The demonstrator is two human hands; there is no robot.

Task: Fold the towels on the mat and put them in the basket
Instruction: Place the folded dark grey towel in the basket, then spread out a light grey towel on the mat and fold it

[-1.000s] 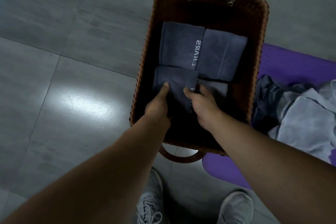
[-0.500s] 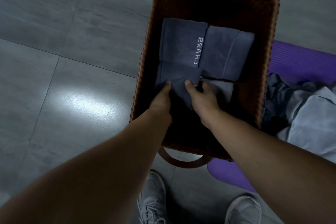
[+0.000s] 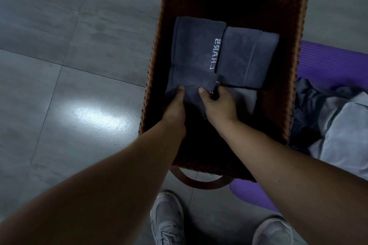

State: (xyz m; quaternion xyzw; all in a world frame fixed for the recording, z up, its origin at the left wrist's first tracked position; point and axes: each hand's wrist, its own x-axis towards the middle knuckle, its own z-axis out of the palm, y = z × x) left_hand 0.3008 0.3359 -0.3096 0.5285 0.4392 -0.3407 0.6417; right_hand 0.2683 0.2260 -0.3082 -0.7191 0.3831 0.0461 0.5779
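Gripping soft folded towel (image 3: 191, 82) inside woven rectangular basket (image 3: 301, 49).

Inside the basket (image 3: 299, 45), folded towels (image 3: 249, 55) cover the middle nearly wall to wall (one bears lettering). Dark gaps show at its far and near ends, the near one crossed by the left hand (image 3: 175, 105) and right hand (image 3: 219, 103) gripping the front towel (image 3: 191, 81). Right of the basket, loose towels (image 3: 342, 125) crowd close; left lies bare floor (image 3: 69, 85).

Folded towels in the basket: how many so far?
4: lettered towel far left, dark towel far right, held towel near left, gripped by the left hand and right hand, grey towel near right. Others may lie hidden underneath.
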